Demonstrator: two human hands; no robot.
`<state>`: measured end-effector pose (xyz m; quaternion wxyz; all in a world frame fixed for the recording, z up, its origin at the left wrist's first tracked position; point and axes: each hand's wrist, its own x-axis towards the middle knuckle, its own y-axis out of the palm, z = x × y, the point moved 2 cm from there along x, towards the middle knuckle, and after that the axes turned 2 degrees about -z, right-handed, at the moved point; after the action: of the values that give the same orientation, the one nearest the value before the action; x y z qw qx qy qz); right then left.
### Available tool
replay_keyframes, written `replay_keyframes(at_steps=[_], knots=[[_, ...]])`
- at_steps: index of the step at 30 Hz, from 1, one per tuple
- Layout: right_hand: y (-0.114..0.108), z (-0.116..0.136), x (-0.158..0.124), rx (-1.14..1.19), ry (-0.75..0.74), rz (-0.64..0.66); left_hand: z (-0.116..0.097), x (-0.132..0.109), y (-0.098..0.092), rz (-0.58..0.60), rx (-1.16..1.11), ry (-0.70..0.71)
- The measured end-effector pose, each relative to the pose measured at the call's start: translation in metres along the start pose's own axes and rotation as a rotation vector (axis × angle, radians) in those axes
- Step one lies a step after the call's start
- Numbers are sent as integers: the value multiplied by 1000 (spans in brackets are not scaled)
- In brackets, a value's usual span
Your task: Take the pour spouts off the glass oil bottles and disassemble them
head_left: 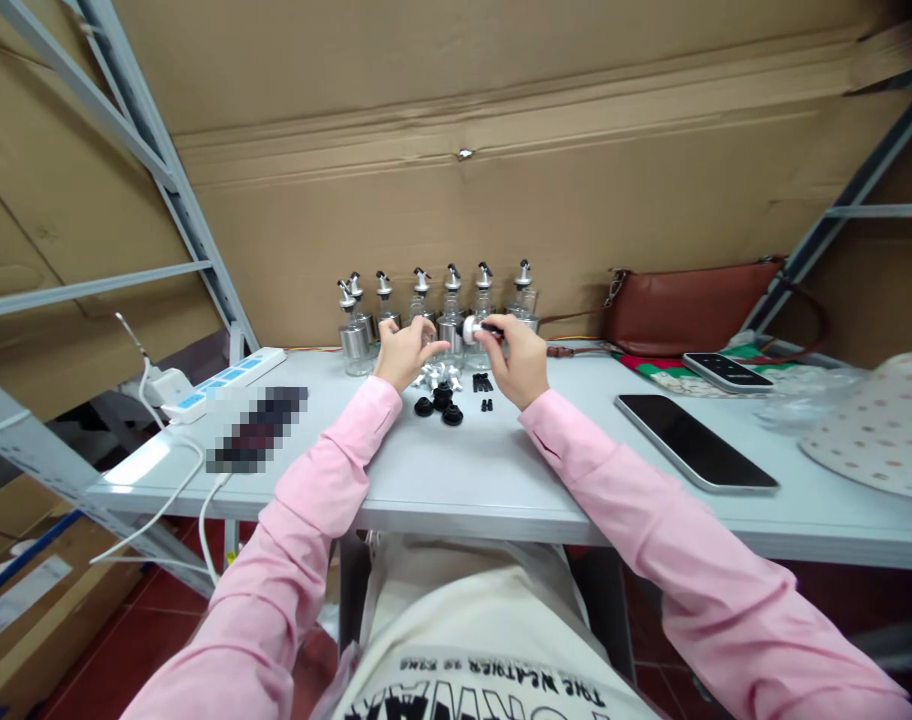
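My right hand (517,358) is closed on a bottle pourer (472,329) with a silver cap and a dark part, held above the table with its cap toward the left. My left hand (403,352) is beside the bottles, thumb and fingers spread apart, and nothing shows firmly in its grasp. Below and between the hands lie a pile of silver pourer parts (435,377), several round black stoppers (451,414) and small black pieces (483,383). Behind them stands a row of glass bottles with metal sleeves (356,340), topped by silver-and-black spouts; my hands partly hide some.
A white power strip (235,380) and a blurred dark object (259,430) are at left, with white cables. On the right lie a phone (692,440), a second device (726,372), a brown bag (688,310) and a dotted cloth item (876,440). Cardboard (501,200) closes the back.
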<state>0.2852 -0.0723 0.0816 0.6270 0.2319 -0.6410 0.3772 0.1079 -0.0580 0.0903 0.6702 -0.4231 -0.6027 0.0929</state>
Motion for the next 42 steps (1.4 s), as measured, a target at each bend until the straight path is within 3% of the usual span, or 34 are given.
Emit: replay_keyframes(at_steps=[6, 16, 20, 28, 36, 42], knots=[[-4, -18, -2, 63, 259, -89, 32, 0, 3, -126, -76, -228], [-3, -15, -6, 128, 323, -81, 84, -2, 26, -318, -148, -291], [-2, -16, -6, 111, 313, -69, 88, -9, 29, -280, -112, -253], [-2, -15, -5, 106, 294, -42, 81, -18, 35, -64, 3, -220], [-2, -15, -6, 106, 282, -9, 82, -17, 34, 0, 110, -236], [-1, -12, -4, 142, 205, 58, 82, -19, 33, -34, 108, -235]])
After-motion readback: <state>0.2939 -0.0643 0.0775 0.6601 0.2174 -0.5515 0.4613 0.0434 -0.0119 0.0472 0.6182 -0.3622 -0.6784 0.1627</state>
